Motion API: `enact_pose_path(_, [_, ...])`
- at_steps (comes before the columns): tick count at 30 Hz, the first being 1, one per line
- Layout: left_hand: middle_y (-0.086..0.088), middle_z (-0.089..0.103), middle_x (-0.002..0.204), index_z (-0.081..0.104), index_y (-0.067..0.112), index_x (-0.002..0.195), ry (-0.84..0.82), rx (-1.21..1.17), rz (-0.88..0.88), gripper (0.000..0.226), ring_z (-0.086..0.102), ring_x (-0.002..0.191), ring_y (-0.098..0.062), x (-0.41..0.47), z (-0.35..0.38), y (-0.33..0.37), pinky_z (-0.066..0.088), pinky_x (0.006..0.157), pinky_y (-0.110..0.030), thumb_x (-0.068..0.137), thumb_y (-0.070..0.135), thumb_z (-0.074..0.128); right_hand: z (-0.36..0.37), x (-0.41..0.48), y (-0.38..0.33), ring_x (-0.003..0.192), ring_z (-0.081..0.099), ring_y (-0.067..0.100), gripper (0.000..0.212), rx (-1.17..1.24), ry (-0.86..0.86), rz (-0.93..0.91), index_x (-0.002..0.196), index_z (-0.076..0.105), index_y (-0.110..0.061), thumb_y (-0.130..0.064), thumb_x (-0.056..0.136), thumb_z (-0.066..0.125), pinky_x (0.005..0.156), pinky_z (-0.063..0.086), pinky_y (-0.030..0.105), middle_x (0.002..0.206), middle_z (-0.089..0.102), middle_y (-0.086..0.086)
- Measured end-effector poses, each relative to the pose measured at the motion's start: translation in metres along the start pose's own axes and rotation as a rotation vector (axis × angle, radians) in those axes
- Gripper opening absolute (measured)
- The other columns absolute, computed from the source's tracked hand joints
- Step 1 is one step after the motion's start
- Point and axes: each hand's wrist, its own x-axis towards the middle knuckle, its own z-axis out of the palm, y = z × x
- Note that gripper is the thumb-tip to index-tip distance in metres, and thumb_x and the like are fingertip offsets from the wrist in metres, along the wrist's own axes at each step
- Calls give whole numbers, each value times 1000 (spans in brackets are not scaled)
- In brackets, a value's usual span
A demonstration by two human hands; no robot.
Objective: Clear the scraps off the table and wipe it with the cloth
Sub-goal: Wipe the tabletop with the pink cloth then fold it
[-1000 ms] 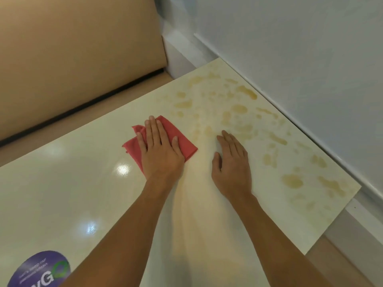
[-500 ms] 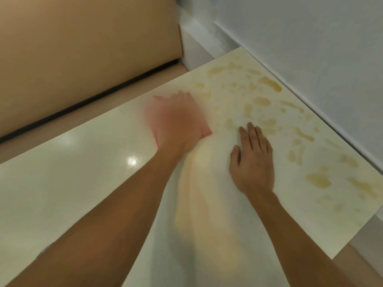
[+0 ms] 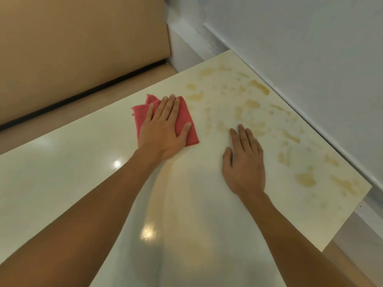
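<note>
**Flat desk, shut in by a wall on the right and a padded bench on the far side**

The desk lies flat and glossy, and its left stretch runs smooth to the frame edge, so a sweep passes freely that way. On the right the wall rises just beside the desk's long edge and blocks any sideways move there. The yellowish stains along that side lie flat. The left hand presses flat on the red cloth near the far edge. The right hand lies flat near it, with a strip of bare desk between them. Beyond the far edge the bench backrest stands up.
</note>
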Motion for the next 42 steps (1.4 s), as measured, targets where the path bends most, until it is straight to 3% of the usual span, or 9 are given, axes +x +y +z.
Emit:
enact_pose_path(4, [3,-1,176,1,19,169,-10,12,-60,83,-3,162,-13,-3,-9,-38,-4,131,-44,103,70,10,-2,1,-1,160,16,20,57,3,-11,7,162,33,-19,-31,107,38,127,20,44,171,23,2])
enact_pose_path(8, [-4,-1,176,1,14,168,2,31,-165,83,-3,162,-19,63,-4,-9,-6,130,-49,102,64,6,0,1,-1,160,14,18,57,8,-21,12,162,32,-19,-31,106,37,128,17,43,172,21,1])
enact_pose_path(13, [4,1,176,2,21,169,-20,20,131,78,-2,162,-12,19,-5,-22,-2,131,-44,105,66,12,1,2,1,160,13,18,58,10,-23,7,162,32,-19,-33,106,33,128,19,43,172,21,1])
enact_pose_path(19, [-4,0,176,1,14,168,-27,41,-129,81,-1,162,-19,85,-8,-19,-4,131,-48,103,62,10,0,2,1,160,9,17,58,12,-49,8,163,29,-20,-31,107,35,129,15,43,173,18,0])
enact_pose_path(25, [6,2,176,4,23,169,-32,18,175,78,-1,162,-11,32,-4,-19,0,131,-45,104,66,12,1,2,0,160,10,16,58,12,-34,9,163,30,-20,-31,107,37,128,18,43,173,19,-1])
enact_pose_path(30, [-2,1,176,2,15,168,-31,44,-74,81,-2,162,-16,101,-5,-16,-5,131,-46,103,62,11,0,2,1,160,5,13,58,18,-57,18,164,27,-22,-32,107,35,129,15,42,173,15,-3])
enact_pose_path(33, [1,-3,176,0,18,168,-55,58,86,75,-6,162,-13,99,-2,11,-7,130,-45,105,58,10,-1,1,2,160,4,13,58,18,-56,14,164,27,-22,-33,108,34,129,15,42,173,15,-4])
enact_pose_path(36, [8,0,175,2,23,169,-41,66,262,75,-3,161,-9,55,-4,-20,-2,131,-41,105,62,8,-2,2,2,160,4,13,58,15,-60,10,164,26,-22,-33,108,32,130,14,42,174,14,-4])
enact_pose_path(42, [1,-4,176,-3,20,168,-63,63,65,81,-7,161,-12,118,-9,-12,-6,131,-44,100,63,6,-1,2,0,160,0,12,59,18,-82,20,165,22,-24,-34,108,30,130,10,40,174,10,-5])
